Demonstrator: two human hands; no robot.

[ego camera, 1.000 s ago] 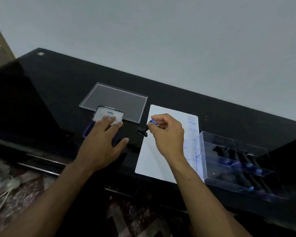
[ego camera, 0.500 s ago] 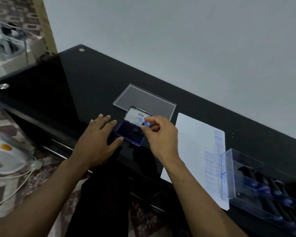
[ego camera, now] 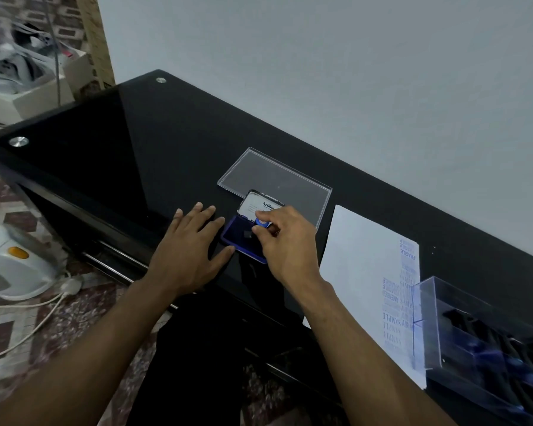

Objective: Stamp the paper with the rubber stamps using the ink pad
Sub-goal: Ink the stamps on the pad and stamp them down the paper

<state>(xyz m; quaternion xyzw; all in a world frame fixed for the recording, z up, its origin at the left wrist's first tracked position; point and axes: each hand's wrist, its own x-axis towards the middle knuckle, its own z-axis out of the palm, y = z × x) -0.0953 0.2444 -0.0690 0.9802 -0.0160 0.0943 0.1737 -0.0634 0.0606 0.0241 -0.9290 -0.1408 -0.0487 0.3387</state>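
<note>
A right hand [ego camera: 285, 241] pinched a small blue-topped rubber stamp [ego camera: 261, 223] over the open blue ink pad [ego camera: 239, 238] on a black glass table [ego camera: 154, 142]. At nine o'clock of the pad, the left hand [ego camera: 188, 256] lay flat, fingers spread. A white stamped paper sheet [ego camera: 363, 272] lay at three o'clock.

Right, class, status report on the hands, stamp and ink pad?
Left hand flat beside ink pad. Right hand pinching rubber stamp onto pad. Nothing obstructing.

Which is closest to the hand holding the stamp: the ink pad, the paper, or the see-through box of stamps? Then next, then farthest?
From the right hand:
1. Ink pad, right under its fingers.
2. Paper, on its right.
3. Clear stamp box, far right, past the paper.
</note>
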